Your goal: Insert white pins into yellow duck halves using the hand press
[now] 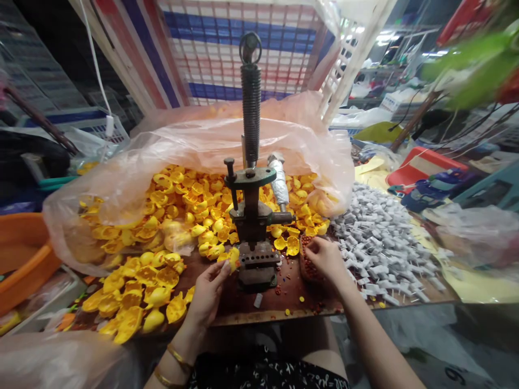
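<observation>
My left hand (211, 289) pinches a yellow plastic shell piece (232, 258) just left of the hand press (252, 216), near the press's block with a row of holes (258, 259). My right hand (325, 258) reaches into a small tray of tiny reddish-brown parts (307, 272). Its thumb and fingertips are drawn together there, and whatever they pinch is too small to make out. Two yellow half shells (292, 246) lie between the press and the tray. A small grey piece (258, 300) rests on the wooden table (239, 316) in front of the press.
Yellow shells (190, 200) spill from a clear plastic bag (133, 156) behind the press, and more shells (138, 294) lie front left. On the right is a heap of grey pieces with metal pins (377, 243). An orange basin (24, 254) stands far left, a red dustpan-like container (424, 167) back right.
</observation>
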Tool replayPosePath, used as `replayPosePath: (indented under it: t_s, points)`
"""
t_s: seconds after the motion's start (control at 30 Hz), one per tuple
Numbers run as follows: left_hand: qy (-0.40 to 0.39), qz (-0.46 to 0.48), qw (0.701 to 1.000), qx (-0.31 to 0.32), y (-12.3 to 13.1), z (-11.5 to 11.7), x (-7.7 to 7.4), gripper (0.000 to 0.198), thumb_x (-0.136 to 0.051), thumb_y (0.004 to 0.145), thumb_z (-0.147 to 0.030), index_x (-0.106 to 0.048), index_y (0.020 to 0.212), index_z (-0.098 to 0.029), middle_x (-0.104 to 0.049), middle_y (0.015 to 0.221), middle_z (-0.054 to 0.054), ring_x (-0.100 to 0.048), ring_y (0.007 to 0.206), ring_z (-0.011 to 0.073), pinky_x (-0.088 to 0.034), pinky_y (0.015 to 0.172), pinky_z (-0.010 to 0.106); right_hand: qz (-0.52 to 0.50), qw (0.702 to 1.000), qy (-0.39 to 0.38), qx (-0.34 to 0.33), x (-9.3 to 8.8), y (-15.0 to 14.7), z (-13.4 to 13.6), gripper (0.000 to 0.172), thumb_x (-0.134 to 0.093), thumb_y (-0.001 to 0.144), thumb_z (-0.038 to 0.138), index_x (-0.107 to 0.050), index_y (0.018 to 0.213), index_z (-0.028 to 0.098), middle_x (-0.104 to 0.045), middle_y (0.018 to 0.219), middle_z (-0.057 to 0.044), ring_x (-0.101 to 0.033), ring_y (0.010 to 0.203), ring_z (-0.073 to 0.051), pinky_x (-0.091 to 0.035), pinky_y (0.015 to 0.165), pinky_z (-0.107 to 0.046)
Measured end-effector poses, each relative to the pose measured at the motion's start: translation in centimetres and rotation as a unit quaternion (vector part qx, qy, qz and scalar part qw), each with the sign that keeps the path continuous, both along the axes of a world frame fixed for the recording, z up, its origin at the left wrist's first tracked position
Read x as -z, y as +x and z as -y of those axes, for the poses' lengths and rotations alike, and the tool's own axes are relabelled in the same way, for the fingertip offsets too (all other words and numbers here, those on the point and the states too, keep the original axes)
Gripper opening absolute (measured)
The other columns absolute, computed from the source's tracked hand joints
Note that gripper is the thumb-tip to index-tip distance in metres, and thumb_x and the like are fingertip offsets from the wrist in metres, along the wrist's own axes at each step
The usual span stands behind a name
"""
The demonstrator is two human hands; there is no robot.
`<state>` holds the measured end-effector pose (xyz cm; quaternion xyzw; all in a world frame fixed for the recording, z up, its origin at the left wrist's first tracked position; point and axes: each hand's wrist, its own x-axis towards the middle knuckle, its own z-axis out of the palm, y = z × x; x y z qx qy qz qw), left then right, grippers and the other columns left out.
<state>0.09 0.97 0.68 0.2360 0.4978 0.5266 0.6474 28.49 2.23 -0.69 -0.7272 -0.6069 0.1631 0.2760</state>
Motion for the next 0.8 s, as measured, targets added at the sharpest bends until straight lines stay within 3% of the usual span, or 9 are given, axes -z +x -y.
replayPosePath:
  t_s: [0.13,0.23,0.3,0.43,0.57,0.8]
  points:
    - [-0.012,0.023,1.000,-0.001,0.9,-0.1,-0.2,0.041,-0.089,0.051,-0.033,-0.074,0.083,-0.011,-0.075,0.080,0.008,-0.069,0.074,0.0173,-0.054,0.069,0.024,-0.280,0.951,0.047,-0.125,-0.7,-7.1,0.8,0.005,-0.057,0.070,0.019,-0.061,0.072,0.020,-0.067,0.072,-0.003,-0.062,0.070,-0.018,-0.048,0.067,-0.028]
    - [0.001,0.022,1.000,-0.005,1.4,-0.1,-0.2,0.040,-0.087,0.054,-0.033,-0.073,0.084,-0.011,-0.075,0.082,0.008,-0.069,0.076,0.0195,-0.055,0.070,0.027,-0.337,0.928,0.044,-0.152,-0.5,-11.6,1.3,0.008,-0.059,0.070,0.019,-0.065,0.074,0.020,-0.069,0.076,-0.004,-0.063,0.071,-0.018,-0.050,0.067,-0.029]
    - [0.002,0.022,1.000,-0.006,1.6,0.0,-0.3,0.042,-0.088,0.052,-0.033,-0.073,0.084,-0.011,-0.075,0.083,0.008,-0.070,0.078,0.0208,-0.055,0.072,0.030,-0.346,0.924,0.045,-0.154,-0.4,-13.0,1.5,0.007,-0.061,0.073,0.022,-0.067,0.074,0.020,-0.070,0.076,-0.005,-0.062,0.070,-0.018,-0.049,0.066,-0.029]
    - [0.004,0.026,1.000,-0.014,1.7,0.1,-0.4,0.044,-0.088,0.050,-0.035,-0.073,0.084,-0.011,-0.075,0.084,0.009,-0.069,0.083,0.0224,-0.054,0.078,0.032,-0.345,0.922,0.073,-0.163,-0.2,-13.3,1.5,0.007,-0.063,0.076,0.023,-0.069,0.075,0.020,-0.069,0.075,-0.004,-0.063,0.072,-0.018,-0.048,0.069,-0.029]
    - [0.007,0.029,1.000,-0.011,1.7,0.0,0.0,0.044,-0.088,0.051,-0.036,-0.073,0.084,-0.011,-0.075,0.085,0.009,-0.069,0.081,0.0213,-0.054,0.073,0.029,-0.331,0.923,0.095,-0.171,-0.1,-12.9,1.5,0.007,-0.064,0.078,0.022,-0.070,0.076,0.020,-0.068,0.076,-0.004,-0.063,0.073,-0.017,-0.048,0.069,-0.027]
    - [0.017,-0.013,0.998,0.059,0.9,-0.2,0.3,0.042,-0.085,0.055,-0.039,-0.075,0.088,-0.013,-0.075,0.086,0.009,-0.068,0.083,0.0218,-0.052,0.079,0.032,-0.288,0.929,0.106,-0.204,0.3,-12.6,1.6,0.007,-0.061,0.081,0.022,-0.068,0.078,0.022,-0.065,0.079,-0.004,-0.062,0.075,-0.017,-0.047,0.071,-0.027]
